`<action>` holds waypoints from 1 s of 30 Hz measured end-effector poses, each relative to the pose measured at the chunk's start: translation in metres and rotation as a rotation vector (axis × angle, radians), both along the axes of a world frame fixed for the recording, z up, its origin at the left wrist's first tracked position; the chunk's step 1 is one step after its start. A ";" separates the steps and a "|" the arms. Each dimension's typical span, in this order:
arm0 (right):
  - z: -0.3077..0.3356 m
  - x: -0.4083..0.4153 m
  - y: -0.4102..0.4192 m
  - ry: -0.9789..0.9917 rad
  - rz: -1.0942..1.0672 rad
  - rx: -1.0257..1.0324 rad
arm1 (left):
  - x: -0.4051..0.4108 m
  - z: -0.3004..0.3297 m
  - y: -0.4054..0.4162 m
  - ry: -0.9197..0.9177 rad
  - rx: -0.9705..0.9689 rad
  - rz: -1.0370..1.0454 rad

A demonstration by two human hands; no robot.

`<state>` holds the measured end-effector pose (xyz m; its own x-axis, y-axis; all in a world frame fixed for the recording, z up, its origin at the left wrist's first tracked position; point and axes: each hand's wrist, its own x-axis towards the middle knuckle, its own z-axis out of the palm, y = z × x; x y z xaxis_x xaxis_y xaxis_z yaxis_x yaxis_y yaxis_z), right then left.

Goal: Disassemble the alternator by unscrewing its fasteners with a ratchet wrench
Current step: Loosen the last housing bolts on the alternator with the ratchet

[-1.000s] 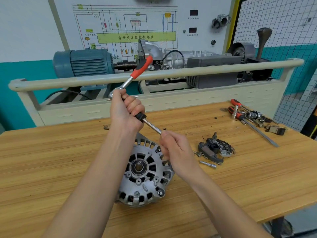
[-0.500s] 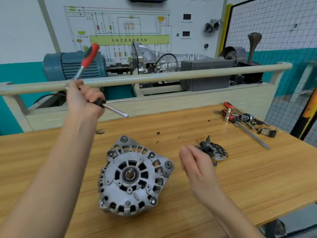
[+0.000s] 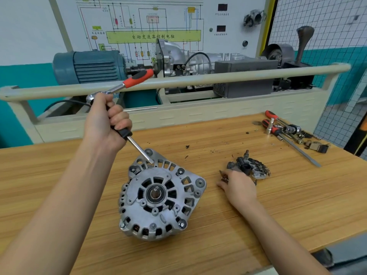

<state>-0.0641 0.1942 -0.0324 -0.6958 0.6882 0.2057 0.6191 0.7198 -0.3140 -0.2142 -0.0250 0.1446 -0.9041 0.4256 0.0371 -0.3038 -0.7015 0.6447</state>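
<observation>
Wooden bench (image 3: 278,205) carries the alternator (image 3: 158,195). Left hand (image 3: 107,124) grips the ratchet wrench (image 3: 127,84). Right hand (image 3: 238,187) rests beside it, fingers hidden, so its grip is unclear.

A light wooden workbench (image 3: 218,231) with plank-grained top, carrying parts and tools.

The round, ribbed, silver cast-metal alternator (image 3: 158,195) lies flat on it, just below the left hand's (image 3: 107,124) grip on the wrench. Right of that grip, the right hand (image 3: 238,187) rests on the wood, touching a dark, greasy cluster of removed metal parts (image 3: 250,167). Far right of the grip, near the back edge, lie red-handled screwdrivers and chrome sockets (image 3: 286,132), with dark crumbs of debris (image 3: 187,146) scattered between.
</observation>
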 end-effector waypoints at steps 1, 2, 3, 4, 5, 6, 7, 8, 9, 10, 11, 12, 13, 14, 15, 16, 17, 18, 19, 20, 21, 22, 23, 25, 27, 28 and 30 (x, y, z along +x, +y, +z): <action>0.000 0.001 0.001 0.034 0.013 -0.010 | 0.002 -0.002 0.002 -0.008 0.013 0.003; 0.002 0.002 0.002 0.091 0.034 -0.035 | 0.005 -0.004 0.004 -0.014 0.031 0.008; 0.005 0.003 0.002 0.171 0.064 -0.091 | 0.007 -0.005 0.006 -0.019 0.047 0.012; 0.011 0.005 0.002 0.250 0.103 -0.188 | 0.010 -0.006 0.007 -0.020 0.059 0.017; 0.019 0.007 0.000 0.305 0.161 -0.315 | 0.013 -0.007 0.009 -0.021 0.070 0.025; 0.029 0.009 -0.004 0.330 0.239 -0.453 | 0.015 -0.008 0.009 -0.025 0.080 0.036; 0.039 0.011 -0.009 0.342 0.326 -0.570 | 0.018 -0.007 0.010 -0.033 0.092 0.049; 0.048 0.014 -0.016 0.353 0.405 -0.648 | 0.022 -0.007 0.010 -0.044 0.106 0.062; 0.056 0.018 -0.025 0.376 0.473 -0.689 | 0.026 -0.007 0.010 -0.055 0.124 0.077; 0.064 0.021 -0.034 0.411 0.527 -0.708 | 0.030 -0.007 0.009 -0.064 0.140 0.094; 0.072 0.024 -0.044 0.451 0.572 -0.717 | 0.035 -0.006 0.008 -0.072 0.154 0.115; 0.078 0.027 -0.054 0.498 0.620 -0.733 | 0.039 -0.004 0.006 -0.080 0.169 0.137; 0.084 0.029 -0.066 0.553 0.669 -0.764 | 0.044 -0.003 0.003 -0.089 0.187 0.155; 0.089 0.032 -0.078 0.622 0.720 -0.817 | 0.048 -0.002 0.001 -0.099 0.205 0.172; 0.092 0.034 -0.088 0.684 0.766 -0.868 | 0.053 0.000 -0.003 -0.106 0.221 0.187; 0.094 0.036 -0.098 0.729 0.801 -0.903 | 0.057 0.001 -0.007 -0.107 0.231 0.202; 0.096 0.037 -0.106 0.754 0.823 -0.918 | 0.061 0.001 -0.011 -0.101 0.237 0.215; 0.096 0.037 -0.114 0.766 0.838 -0.929 | 0.065 0.002 -0.015 -0.092 0.239 0.229; 0.095 0.037 -0.120 0.779 0.846 -0.934 | 0.069 0.003 -0.020 -0.079 0.236 0.244; 0.095 0.037 -0.127 0.798 0.847 -0.939 | 0.072 0.003 -0.025 -0.066 0.231 0.257; 0.094 0.036 -0.132 0.819 0.850 -0.943 | 0.076 0.004 -0.029 -0.052 0.227 0.267; 0.094 0.036 -0.138 0.840 0.847 -0.950 | 0.079 0.004 -0.033 -0.040 0.225 0.271; 0.094 0.035 -0.142 0.859 0.842 -0.951 | 0.081 0.004 -0.037 -0.031 0.225 0.271; 0.094 0.035 -0.149 0.894 0.827 -0.942 | 0.086 0.004 -0.045 -0.015 0.225 0.271; 0.095 0.036 -0.155 0.915 0.827 -0.925 | 0.090 0.004 -0.051 0.006 0.220 0.291; 0.095 0.036 -0.157 0.921 0.831 -0.915 | 0.092 0.004 -0.054 0.018 0.215 0.306; 0.095 0.037 -0.162 0.936 0.831 -0.873 | 0.096 0.005 -0.058 0.043 0.207 0.331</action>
<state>-0.0274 0.0325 0.0623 -0.7890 0.3162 0.5268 -0.5102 0.1407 -0.8485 -0.1177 -0.0828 0.1495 -0.9870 0.0904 0.1328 -0.0146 -0.8737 0.4862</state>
